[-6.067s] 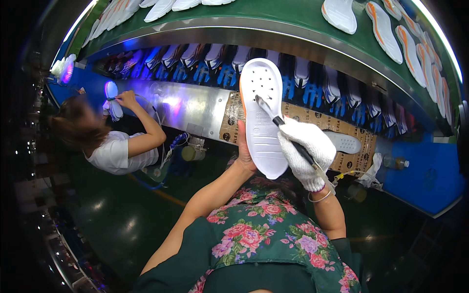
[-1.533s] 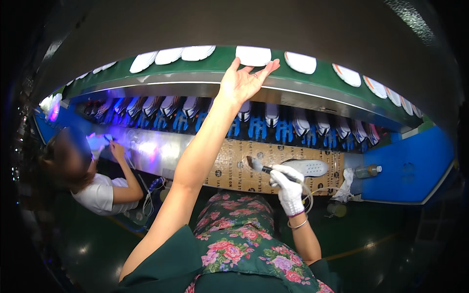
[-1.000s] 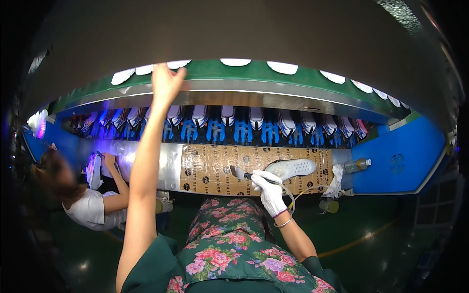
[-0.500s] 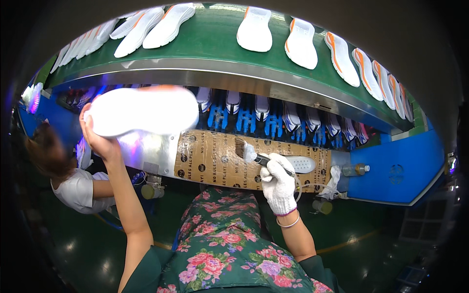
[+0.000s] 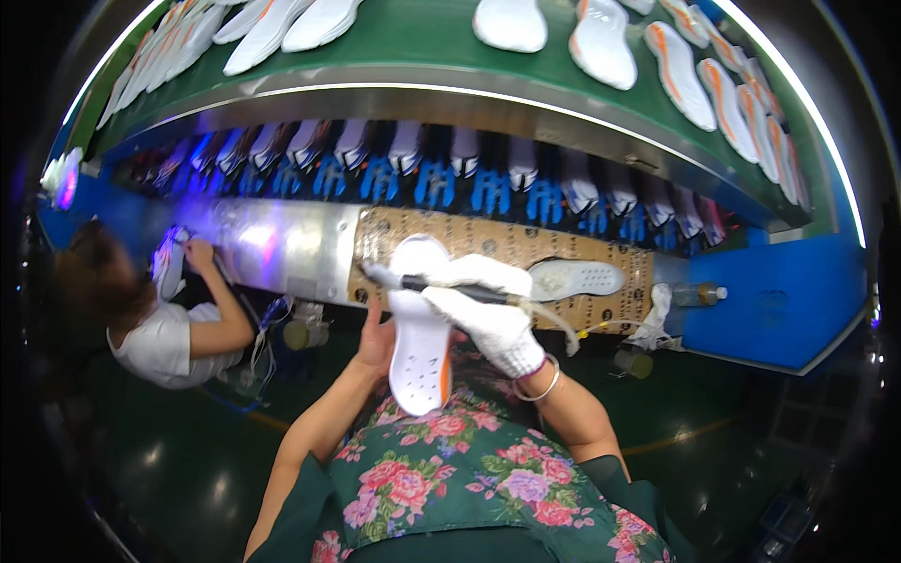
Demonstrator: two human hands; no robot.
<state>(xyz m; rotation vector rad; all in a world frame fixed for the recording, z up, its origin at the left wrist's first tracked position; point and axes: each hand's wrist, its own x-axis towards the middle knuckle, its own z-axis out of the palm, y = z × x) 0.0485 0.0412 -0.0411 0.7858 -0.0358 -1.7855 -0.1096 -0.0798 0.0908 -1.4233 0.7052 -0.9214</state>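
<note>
In front of my apron, my bare left hand [image 5: 375,340] grips a white shoe sole [image 5: 419,361] from below and its left side. The sole stands lengthwise, its holed inner face up and an orange stripe along its right edge. My right hand [image 5: 493,324], in a white glove, is closed round the dark handle of a brush [image 5: 413,282]. The brush lies across the upper part of the sole, its blurred head past the left edge; contact I cannot tell. A pale tube [image 5: 558,319] trails from the handle. Another greyish sole [image 5: 587,278] with holes rests to the right.
Printed cardboard [image 5: 488,241] covers the metal bench. White soles [image 5: 601,47] line the green shelf above; shoes [image 5: 405,145] hang over blue holders behind. A bottle [image 5: 699,295] and white cloth [image 5: 655,314] lie right. A co-worker [image 5: 169,338] handles a shoe at left.
My left hand has brought the sole down from the upper left to the middle and turned it lengthwise. My right hand has carried the brush leftward over it. The view has shifted slightly.
</note>
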